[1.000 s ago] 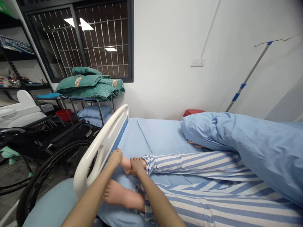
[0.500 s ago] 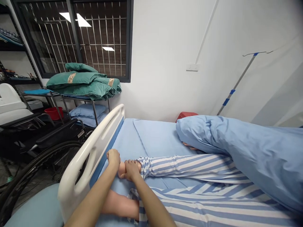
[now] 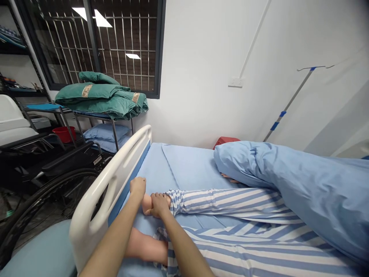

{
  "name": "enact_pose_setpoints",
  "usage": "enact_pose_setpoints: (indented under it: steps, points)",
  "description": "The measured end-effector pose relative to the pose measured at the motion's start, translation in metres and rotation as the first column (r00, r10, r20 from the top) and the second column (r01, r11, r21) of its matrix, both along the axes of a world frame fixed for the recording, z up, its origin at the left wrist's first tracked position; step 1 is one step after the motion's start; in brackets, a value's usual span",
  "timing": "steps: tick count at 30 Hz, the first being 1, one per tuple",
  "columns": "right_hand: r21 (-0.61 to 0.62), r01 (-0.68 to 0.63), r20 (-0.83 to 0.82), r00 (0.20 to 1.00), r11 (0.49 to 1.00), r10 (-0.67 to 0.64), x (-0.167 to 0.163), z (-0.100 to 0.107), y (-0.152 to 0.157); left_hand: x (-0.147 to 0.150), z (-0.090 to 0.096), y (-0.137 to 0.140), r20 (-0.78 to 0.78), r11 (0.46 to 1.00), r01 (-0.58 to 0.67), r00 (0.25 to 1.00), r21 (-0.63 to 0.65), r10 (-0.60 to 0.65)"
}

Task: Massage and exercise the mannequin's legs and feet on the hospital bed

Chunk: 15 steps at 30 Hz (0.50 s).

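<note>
A figure that looks like a care manikin lies on the bed in blue-and-white striped trousers [image 3: 225,202]. My right hand [image 3: 160,204] is wrapped over the ankle of its far leg, just below the gathered trouser cuff. At the end of that same leg, my left hand [image 3: 138,187] is closed around the front of the foot [image 3: 146,203]; the toes are hidden by my hand and only the heel side shows. The near leg [image 3: 147,246] lies bare below the cuff, partly covered by my forearms, and its foot is hidden behind my left arm.
A white bed end board [image 3: 106,181] stands close left of my left hand. The blue quilt [image 3: 288,181] is bunched at right, with fingers [image 3: 230,178] under its edge. Beyond are a wheelchair [image 3: 66,173], green folded bedding [image 3: 100,98] and a drip pole [image 3: 291,102].
My left hand has risen slightly and tilted at the foot. The heel sits a little further left in view. My right hand keeps its hold on the ankle.
</note>
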State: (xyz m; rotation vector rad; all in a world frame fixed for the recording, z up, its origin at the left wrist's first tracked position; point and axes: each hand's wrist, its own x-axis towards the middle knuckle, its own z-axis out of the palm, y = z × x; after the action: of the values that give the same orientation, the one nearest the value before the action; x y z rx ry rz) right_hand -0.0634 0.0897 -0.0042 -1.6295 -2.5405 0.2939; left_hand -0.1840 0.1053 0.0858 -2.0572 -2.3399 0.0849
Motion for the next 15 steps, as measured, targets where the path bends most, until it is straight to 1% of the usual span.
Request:
enact_pose_setpoints:
  steps: [3,6,10,12,15]
  points:
    - [0.004,0.008,-0.004,1.0,1.0,-0.008,-0.001,-0.001,-0.001,-0.007,0.0,-0.003,0.057,0.999,-0.052,0.997,0.0,0.052]
    - [0.004,0.015,-0.004,1.0,1.0,-0.015,-0.001,-0.001,-0.001,-0.015,-0.005,-0.005,0.113,0.994,-0.107,0.988,-0.008,0.107]
    - [0.017,0.013,-0.008,1.0,1.0,-0.013,-0.001,-0.001,-0.003,-0.023,-0.009,-0.009,0.17,0.99,-0.135,0.975,-0.039,0.14]
    - [0.019,0.008,-0.008,1.0,1.0,-0.008,-0.001,0.0,-0.004,-0.025,-0.008,-0.013,0.174,0.99,-0.134,0.975,-0.05,0.14]
    - [0.027,0.006,-0.016,1.0,1.0,-0.006,0.0,0.001,-0.005,-0.022,-0.001,-0.02,0.133,0.991,-0.12,0.983,-0.051,0.126]
